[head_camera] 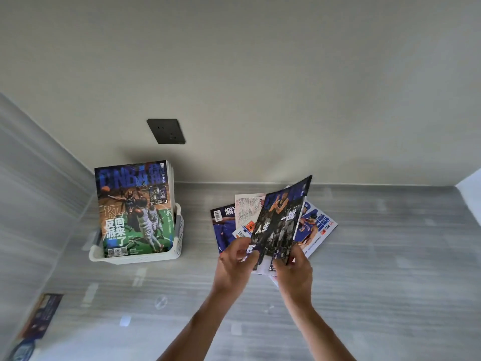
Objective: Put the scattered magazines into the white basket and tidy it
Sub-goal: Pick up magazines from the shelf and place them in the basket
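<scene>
A white basket (pixel 178 231) stands at the left against the wall, with several magazines upright in it; the front one (pixel 134 209) has a green and blue basketball cover. At the right a dark magazine (pixel 282 217) is lifted at a tilt. My left hand (pixel 238 259) grips its lower left corner and my right hand (pixel 292 267) grips its lower right edge. Under it several more magazines (pixel 316 226) lie fanned flat on the grey surface.
The grey wood-grain surface (pixel 390 256) meets a pale wall with a black socket plate (pixel 166 131). Another magazine (pixel 39 316) shows at the far lower left edge. A white panel (pixel 471 194) rises at the right.
</scene>
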The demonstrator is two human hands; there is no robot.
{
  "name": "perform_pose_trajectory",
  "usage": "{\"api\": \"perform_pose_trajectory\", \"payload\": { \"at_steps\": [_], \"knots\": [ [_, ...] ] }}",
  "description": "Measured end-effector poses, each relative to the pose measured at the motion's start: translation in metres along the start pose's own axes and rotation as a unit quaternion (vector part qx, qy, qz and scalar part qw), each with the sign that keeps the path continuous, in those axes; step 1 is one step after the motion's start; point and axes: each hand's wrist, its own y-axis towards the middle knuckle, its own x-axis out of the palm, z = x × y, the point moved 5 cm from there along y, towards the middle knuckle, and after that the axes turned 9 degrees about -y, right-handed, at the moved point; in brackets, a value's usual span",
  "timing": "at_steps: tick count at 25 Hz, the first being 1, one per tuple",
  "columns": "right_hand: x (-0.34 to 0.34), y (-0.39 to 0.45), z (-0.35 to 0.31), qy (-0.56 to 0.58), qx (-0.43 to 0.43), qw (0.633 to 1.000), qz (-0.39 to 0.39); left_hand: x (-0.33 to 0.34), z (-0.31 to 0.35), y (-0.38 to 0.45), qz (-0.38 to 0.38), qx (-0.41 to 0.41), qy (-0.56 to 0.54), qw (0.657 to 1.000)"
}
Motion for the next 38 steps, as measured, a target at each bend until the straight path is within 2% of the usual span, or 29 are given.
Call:
{"api": "perform_pose_trajectory", "payload": {
  "at_steps": [3, 4, 6, 8, 9, 10, 11, 13, 14, 16, 18, 20, 22, 24, 26, 30, 32, 35, 38],
  "knots": [
    [0.015, -0.055, -0.039, -0.076, -0.160, 0.983, -0.037, 0.000, 0.020, 0.012, -0.104, -0.058, -0.078, 0.990],
    [0.021, -0.074, -0.047, -0.099, -0.198, 0.974, -0.050, -0.008, 0.022, 0.015, -0.094, -0.076, -0.065, 0.991],
    [0.032, -0.102, -0.051, -0.141, -0.250, 0.954, -0.086, -0.031, 0.019, 0.017, -0.012, -0.098, -0.018, 0.995],
    [0.048, -0.120, -0.056, -0.171, -0.306, 0.920, -0.173, -0.053, 0.012, 0.010, 0.041, -0.083, 0.036, 0.995],
    [0.056, -0.125, -0.057, -0.174, -0.310, 0.903, -0.241, -0.061, 0.008, 0.005, 0.046, -0.075, 0.026, 0.996],
    [0.061, -0.123, -0.054, -0.162, -0.289, 0.897, -0.291, -0.068, 0.003, 0.000, 0.036, -0.064, -0.017, 0.997],
    [0.060, -0.115, -0.053, -0.129, -0.239, 0.914, -0.301, -0.076, -0.001, -0.004, 0.012, -0.042, -0.076, 0.996],
    [0.042, -0.084, -0.044, -0.044, -0.099, 0.968, -0.227, -0.092, 0.004, -0.015, -0.065, 0.011, -0.181, 0.981],
    [0.032, -0.068, -0.039, -0.017, -0.039, 0.978, -0.204, -0.101, 0.006, -0.020, -0.103, 0.030, -0.204, 0.973],
    [0.022, -0.043, -0.029, 0.031, 0.027, 0.969, -0.243, -0.121, 0.013, -0.032, -0.172, 0.043, -0.215, 0.960],
    [0.020, -0.031, -0.030, 0.064, 0.037, 0.952, -0.298, -0.140, 0.015, -0.038, -0.200, 0.046, -0.219, 0.954],
    [0.026, -0.030, -0.044, 0.093, 0.014, 0.949, -0.301, -0.161, 0.015, -0.036, -0.147, 0.084, -0.191, 0.967],
    [0.036, -0.037, -0.058, 0.095, -0.041, 0.955, -0.279, -0.182, 0.007, -0.029, -0.045, 0.116, -0.167, 0.978],
    [0.050, -0.049, -0.069, 0.051, -0.087, 0.963, -0.250, -0.201, -0.013, -0.024, 0.051, 0.097, -0.159, 0.981],
    [0.062, -0.059, -0.071, 0.003, -0.118, 0.969, -0.217, -0.217, -0.032, -0.021, 0.110, 0.082, -0.123, 0.983],
    [0.083, -0.070, -0.076, 0.027, -0.105, 0.965, -0.237, -0.240, -0.029, -0.009, 0.074, 0.137, -0.114, 0.981],
    [0.093, -0.075, -0.073, 0.013, -0.105, 0.964, -0.245, -0.246, -0.034, -0.009, 0.084, 0.129, -0.086, 0.984],
    [0.109, -0.082, -0.055, -0.058, -0.094, 0.963, -0.245, -0.250, -0.066, -0.015, 0.137, 0.089, -0.036, 0.986],
    [0.119, -0.083, -0.042, -0.155, -0.080, 0.959, -0.224, -0.249, -0.079, -0.016, 0.131, 0.077, -0.038, 0.988]
  ]
}}
